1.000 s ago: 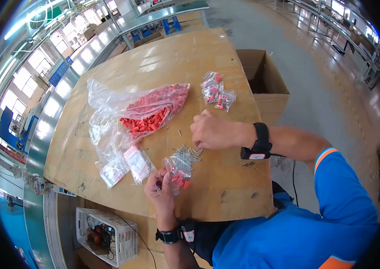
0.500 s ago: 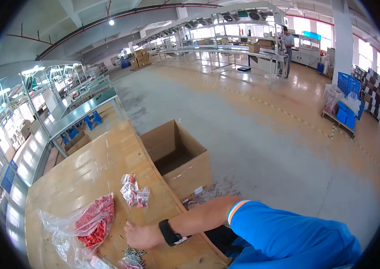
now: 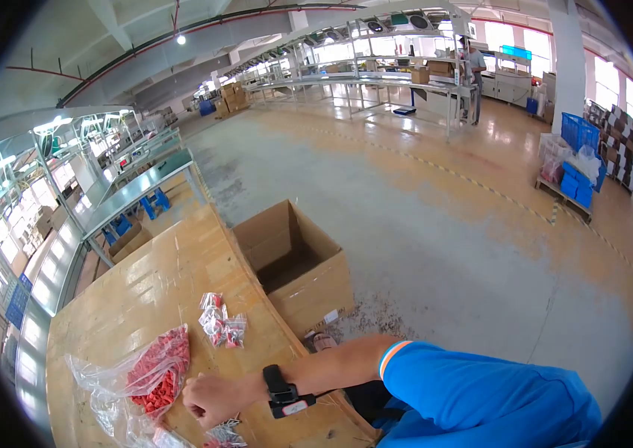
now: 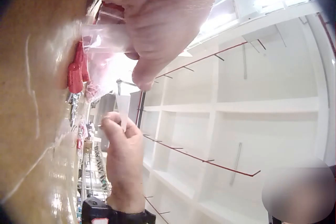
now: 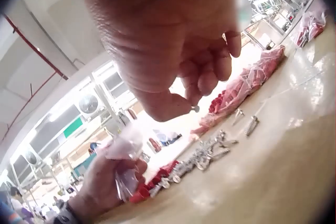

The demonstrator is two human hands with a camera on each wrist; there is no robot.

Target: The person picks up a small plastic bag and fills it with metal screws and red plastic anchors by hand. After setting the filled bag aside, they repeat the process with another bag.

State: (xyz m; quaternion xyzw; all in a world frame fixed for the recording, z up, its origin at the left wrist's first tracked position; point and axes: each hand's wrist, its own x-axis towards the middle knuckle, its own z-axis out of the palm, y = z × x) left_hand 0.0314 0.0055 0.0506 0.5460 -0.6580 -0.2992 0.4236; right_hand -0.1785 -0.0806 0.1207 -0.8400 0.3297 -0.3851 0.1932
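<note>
My right hand (image 3: 216,397) is above the table by the screw pile, and in the right wrist view its thumb and fingers pinch a screw (image 5: 195,109), of which only the end shows. My left hand (image 5: 100,182) grips a small clear plastic bag (image 5: 126,148) low over the table; the head view does not show this hand. Beside the bag are red plastic wall plugs (image 4: 76,74) and a pile of metal screws (image 5: 202,153). Another loose screw (image 5: 252,124) lies apart from the pile.
On the table (image 3: 145,280), a large clear bag of red plugs (image 3: 158,369) lies left of my right hand. Several small filled bags (image 3: 221,321) sit farther back. An open cardboard box (image 3: 301,261) stands against the table's right edge. A person (image 3: 475,78) stands far off at the benches.
The head view has swung up and to the right, so the left hand has left it. Since half a second ago my right hand has shifted slightly left and turned at the wrist.
</note>
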